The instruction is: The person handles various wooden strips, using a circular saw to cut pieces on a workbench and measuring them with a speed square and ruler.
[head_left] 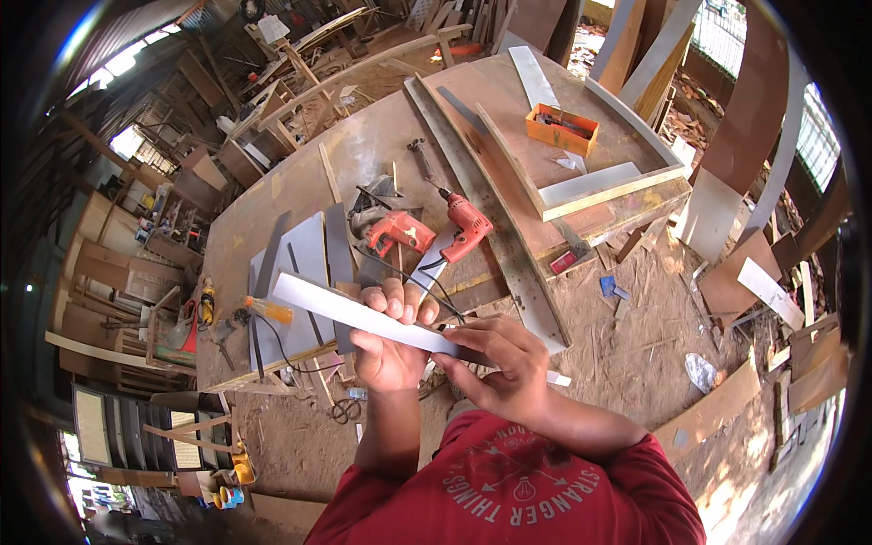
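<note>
A long strip of board with a white face [329,307] is held up in front of my chest, slanting from upper left to lower right. My left hand [391,360] is closed round its middle, with the thumb below and the fingers over the far edge. At its lower right end, my right hand [505,361] pinches it along a darker grey section between thumb and fingers. Just beyond, on the worktable [300,195], lie a red drill [467,225], a red handheld power saw [400,232] and a hammer [422,160].
A white panel [291,272] carries dark strips and a tool with an orange handle [272,310]. Black cords run near my hands. Further right are a long metal-coloured rail [495,218], a wooden frame [618,192] and an orange box [561,132] of tools. Scraps litter the dirt floor.
</note>
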Tool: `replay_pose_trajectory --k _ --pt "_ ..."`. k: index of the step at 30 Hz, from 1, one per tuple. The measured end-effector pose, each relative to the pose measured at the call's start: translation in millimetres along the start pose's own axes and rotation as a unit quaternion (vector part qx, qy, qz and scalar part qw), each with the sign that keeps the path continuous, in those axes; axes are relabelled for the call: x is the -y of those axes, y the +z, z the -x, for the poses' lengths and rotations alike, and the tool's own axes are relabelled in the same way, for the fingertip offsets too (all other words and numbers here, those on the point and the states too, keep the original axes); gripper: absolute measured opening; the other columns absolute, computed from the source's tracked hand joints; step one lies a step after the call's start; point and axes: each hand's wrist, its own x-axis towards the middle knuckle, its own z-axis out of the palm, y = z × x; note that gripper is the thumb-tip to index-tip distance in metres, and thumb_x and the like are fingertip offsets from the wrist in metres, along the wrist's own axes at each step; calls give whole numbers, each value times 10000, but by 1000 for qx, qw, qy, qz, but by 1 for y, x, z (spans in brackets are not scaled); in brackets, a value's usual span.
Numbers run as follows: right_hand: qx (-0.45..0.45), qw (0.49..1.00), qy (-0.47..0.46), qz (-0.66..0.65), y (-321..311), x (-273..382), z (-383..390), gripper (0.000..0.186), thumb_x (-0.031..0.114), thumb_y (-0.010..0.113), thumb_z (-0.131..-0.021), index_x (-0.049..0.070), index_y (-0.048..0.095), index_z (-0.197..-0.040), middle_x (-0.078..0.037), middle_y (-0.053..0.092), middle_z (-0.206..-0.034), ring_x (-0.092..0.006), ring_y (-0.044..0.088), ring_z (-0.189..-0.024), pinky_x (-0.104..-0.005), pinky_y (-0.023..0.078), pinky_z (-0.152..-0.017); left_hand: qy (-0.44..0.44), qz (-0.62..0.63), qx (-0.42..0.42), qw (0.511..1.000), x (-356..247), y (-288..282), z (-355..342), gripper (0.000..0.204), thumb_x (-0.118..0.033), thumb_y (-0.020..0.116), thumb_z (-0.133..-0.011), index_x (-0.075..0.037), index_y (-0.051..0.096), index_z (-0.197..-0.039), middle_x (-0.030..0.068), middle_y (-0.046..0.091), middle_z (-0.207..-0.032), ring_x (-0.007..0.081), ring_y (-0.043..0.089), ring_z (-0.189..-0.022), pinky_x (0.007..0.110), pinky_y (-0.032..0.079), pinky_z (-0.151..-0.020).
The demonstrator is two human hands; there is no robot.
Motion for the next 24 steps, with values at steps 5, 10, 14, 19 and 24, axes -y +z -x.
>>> replay_pose_trajectory --k 5,10,14,19,24 --pt "-1 1000 -5 -5 2 -2 -3 344 73 911 -739 -5 770 -1043 -160 759 -961 -288 746 -830 -370 583 -719 4 2 11 1000 -1 -1 -1 465 -368 786 -962 -127 601 -1314 -24 556 -1127 133 498 -1018 338 433 -901" --pt "44 997 -45 -43 1 -12 -10 482 101 912 -759 41 716 -1195 -135 739 -1020 -280 713 -792 -382 577 -676 5 39 -13 999 -6 -3 -7 514 -294 801 -955 -93 555 -1359 -12 567 -1113 136 513 -995 318 441 -888" --pt "79 995 35 -51 -11 -13 4 579 125 909 -776 53 664 -1296 -171 741 -1102 -330 744 -890 -405 609 -732 28 116 -19 993 -21 -10 -19 514 -226 793 -961 -54 529 -1367 5 583 -1101 141 535 -990 309 454 -893" --pt "159 982 99 -23 -25 -21 29 547 50 894 -785 7 669 -1281 -175 765 -1164 -315 774 -1016 -401 623 -865 62 191 -37 979 -34 -18 -25 441 -221 750 -993 -49 537 -1339 17 589 -1115 151 538 -1019 309 457 -915" --pt "118 992 42 -11 -22 -24 34 496 36 849 -816 26 671 -1279 -172 764 -1090 -317 774 -918 -383 631 -771 69 232 -45 969 -36 -27 -27 498 -276 759 -981 -56 531 -1365 18 592 -1144 159 532 -1056 342 452 -930"
